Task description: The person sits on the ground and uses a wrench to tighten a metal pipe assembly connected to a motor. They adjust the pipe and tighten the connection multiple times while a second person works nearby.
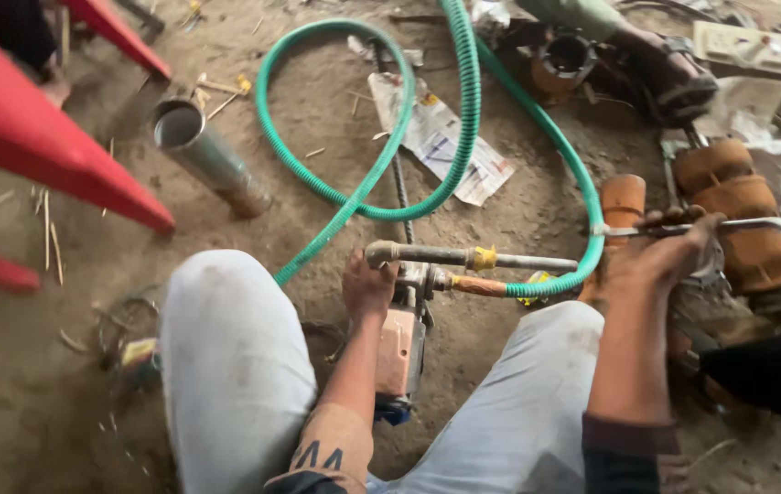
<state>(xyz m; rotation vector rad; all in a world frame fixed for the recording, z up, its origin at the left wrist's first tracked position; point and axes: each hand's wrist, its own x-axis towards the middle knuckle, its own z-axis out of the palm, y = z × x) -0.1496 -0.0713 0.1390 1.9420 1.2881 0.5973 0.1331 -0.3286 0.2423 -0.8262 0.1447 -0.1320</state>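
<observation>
The left hand [367,285] is closed on the small pump [401,343] between the knees, under the steel pipe [459,256]. At three o'clock the right hand [669,252] grips a wrench [729,225] over the rusty motor [743,224]. Bracing the pump firmly looks wise. The green hose [463,110] loops at twelve o'clock and crowds the fittings; a metal tube [210,157] lies at ten, a red chair [43,119] beyond.

The dirt floor [537,206] carries a green hose [365,187] looping just beyond the left hand [367,285]. A newspaper [436,137] lies farther out, a metal pipe [212,157] well to that hand's left, and rusty pump parts [743,220] beside the right hand [665,252].
</observation>
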